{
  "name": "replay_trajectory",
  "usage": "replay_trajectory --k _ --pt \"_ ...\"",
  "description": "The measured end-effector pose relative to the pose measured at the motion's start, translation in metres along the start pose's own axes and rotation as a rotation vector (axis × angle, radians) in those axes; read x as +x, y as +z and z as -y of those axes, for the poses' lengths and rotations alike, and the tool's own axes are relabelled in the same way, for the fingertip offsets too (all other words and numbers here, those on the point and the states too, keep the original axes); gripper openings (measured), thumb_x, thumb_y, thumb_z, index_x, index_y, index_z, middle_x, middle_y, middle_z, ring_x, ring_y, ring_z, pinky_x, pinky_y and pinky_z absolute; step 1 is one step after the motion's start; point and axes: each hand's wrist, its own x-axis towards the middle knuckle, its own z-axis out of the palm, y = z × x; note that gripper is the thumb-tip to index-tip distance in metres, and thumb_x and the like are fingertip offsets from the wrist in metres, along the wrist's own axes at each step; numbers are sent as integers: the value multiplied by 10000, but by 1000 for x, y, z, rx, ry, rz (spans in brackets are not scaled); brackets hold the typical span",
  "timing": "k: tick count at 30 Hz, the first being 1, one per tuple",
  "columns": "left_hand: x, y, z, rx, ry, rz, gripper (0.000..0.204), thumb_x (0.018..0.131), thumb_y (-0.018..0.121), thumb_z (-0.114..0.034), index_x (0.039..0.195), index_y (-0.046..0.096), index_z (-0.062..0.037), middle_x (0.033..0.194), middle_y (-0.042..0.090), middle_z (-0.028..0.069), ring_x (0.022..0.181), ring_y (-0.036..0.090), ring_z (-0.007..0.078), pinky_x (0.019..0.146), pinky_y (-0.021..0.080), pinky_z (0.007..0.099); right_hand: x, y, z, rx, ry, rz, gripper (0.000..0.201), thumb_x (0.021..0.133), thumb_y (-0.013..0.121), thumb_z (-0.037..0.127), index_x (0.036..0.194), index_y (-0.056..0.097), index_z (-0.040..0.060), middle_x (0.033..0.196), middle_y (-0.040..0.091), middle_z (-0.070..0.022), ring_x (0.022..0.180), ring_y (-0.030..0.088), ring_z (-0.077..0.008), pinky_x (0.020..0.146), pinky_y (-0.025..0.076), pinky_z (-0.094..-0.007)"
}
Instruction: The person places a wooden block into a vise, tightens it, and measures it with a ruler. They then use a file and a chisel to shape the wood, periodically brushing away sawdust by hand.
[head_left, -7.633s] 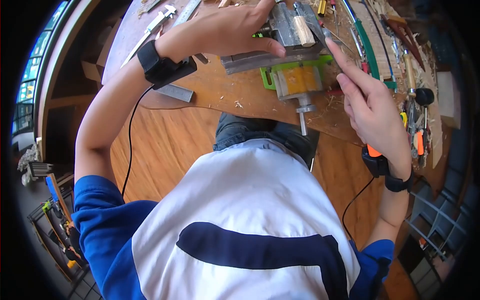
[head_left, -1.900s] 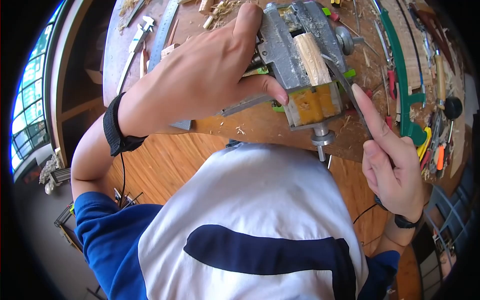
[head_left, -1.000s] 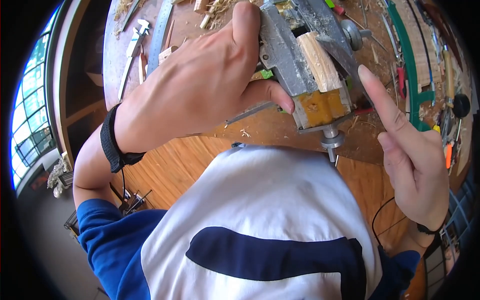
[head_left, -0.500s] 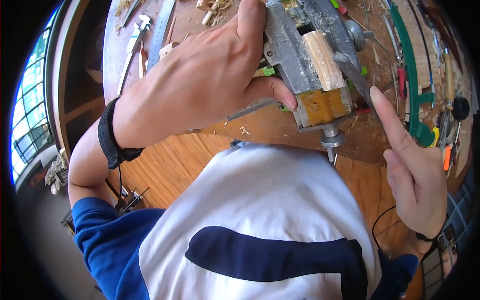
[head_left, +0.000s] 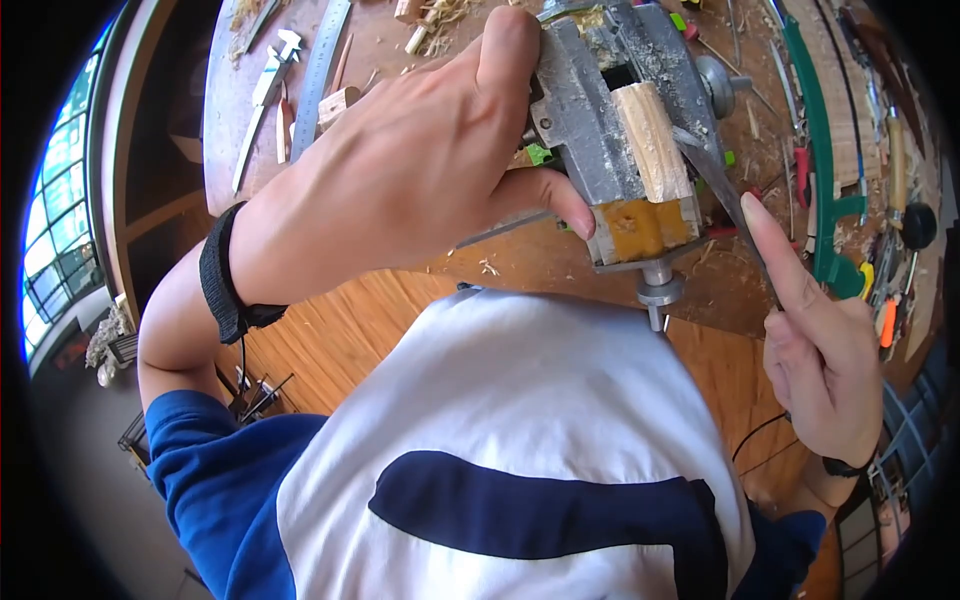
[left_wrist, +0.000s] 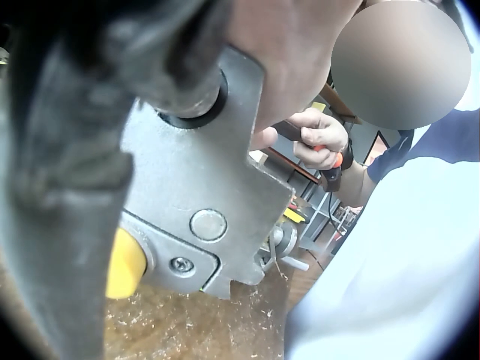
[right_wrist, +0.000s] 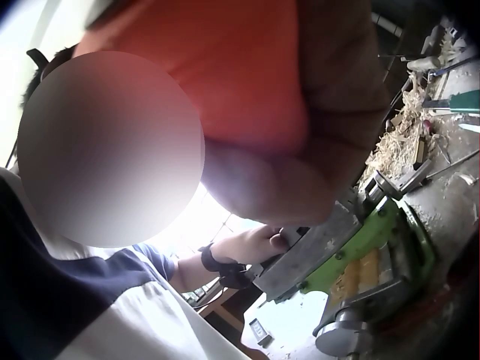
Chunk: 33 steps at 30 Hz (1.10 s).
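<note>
A pale, rounded piece of wood [head_left: 655, 140] sits clamped in a grey metal vise [head_left: 590, 130] dusted with fine powder. My left hand [head_left: 400, 170] holds the vise's left side, thumb along the front; its other fingers are mostly hidden. My right hand [head_left: 825, 360] grips a flat metal file [head_left: 720, 190], index finger stretched along the blade. The file's tip lies at the wood's right side. In the right wrist view the file's orange handle [right_wrist: 225, 67] fills the foreground; in the left wrist view the right hand [left_wrist: 321, 139] curls around it.
Calipers [head_left: 265, 90], a steel ruler [head_left: 320, 75] and a wood offcut [head_left: 338, 105] lie left of the vise. Right of it are a green-framed saw [head_left: 825, 180] and several hand tools. Wood shavings [right_wrist: 401, 127] lie behind the vise. The bench's front edge runs before my body.
Across the earlier frames the file shifts along the wood's right side; since one second ago the right hand has drawn it back toward my body. The left hand stays on the vise.
</note>
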Motion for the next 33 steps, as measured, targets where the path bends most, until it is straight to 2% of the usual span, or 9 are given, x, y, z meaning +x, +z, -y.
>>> replay_trajectory --k 5,8,11,14,17,21,24,30,33 --pt "-1 -4 -5 -44 -107 59 1005 715 833 -437 1326 257 115 827 579 330 902 604 518 736 461 471 2 -1 -10 18 -17 18 610 901 362 -53 1506 363 20 594 531 -67 433 459 -100 474 360 -238" --pt "1 1 0 -36 10 -22 983 713 835 -433 1307 270 110 817 573 328 896 607 513 728 461 467 2 0 -8 28 -25 21 607 903 365 -52 1505 363 17 601 538 -70 434 462 -102 475 363 -239" --pt "0 -4 -5 -22 -109 88 962 708 838 -427 1288 283 102 814 573 319 898 608 512 727 459 464 -17 -3 -43 53 -42 28 604 904 368 -51 1504 362 14 609 545 -73 435 465 -105 476 366 -240" --pt "1 -1 -3 -15 -5 -4 938 708 839 -425 1267 296 96 825 576 312 907 606 510 733 458 458 -29 -6 -55 64 -50 27 601 906 371 -50 1503 362 11 616 553 -76 436 468 -107 476 369 -241" --pt "0 -3 -4 -12 -74 55 940 711 837 -432 1266 295 100 840 580 305 918 603 510 752 458 453 -18 0 -42 79 -74 34 598 907 374 -49 1502 361 8 623 560 -79 438 472 -109 477 372 -242" --pt "2 -2 -4 -2 -19 20 957 708 824 -469 1267 296 100 836 573 304 896 606 509 744 462 453 -24 -4 -63 93 -80 21 594 909 378 -48 1501 360 4 633 570 -83 439 476 -112 478 375 -243" --pt "0 0 -1 -47 -17 0 967 706 813 -494 1268 297 99 828 571 304 879 608 508 734 465 456 7 3 -20 84 -118 14 592 911 381 -47 1500 360 1 641 577 -86 440 479 -114 478 378 -244" --pt "1 -1 -4 -54 -72 27 960 713 808 -499 1265 297 98 820 567 305 864 617 497 731 473 458 -15 -5 -61 99 -151 6 586 913 387 -45 1498 358 -5 656 592 -92 443 485 -118 480 384 -246" --pt "0 -1 -2 -13 -9 7 954 717 808 -496 1263 297 97 821 568 300 869 615 498 733 472 458 -12 1 -40 108 -183 12 584 915 390 -44 1497 358 -8 663 599 -96 444 488 -120 480 387 -247"
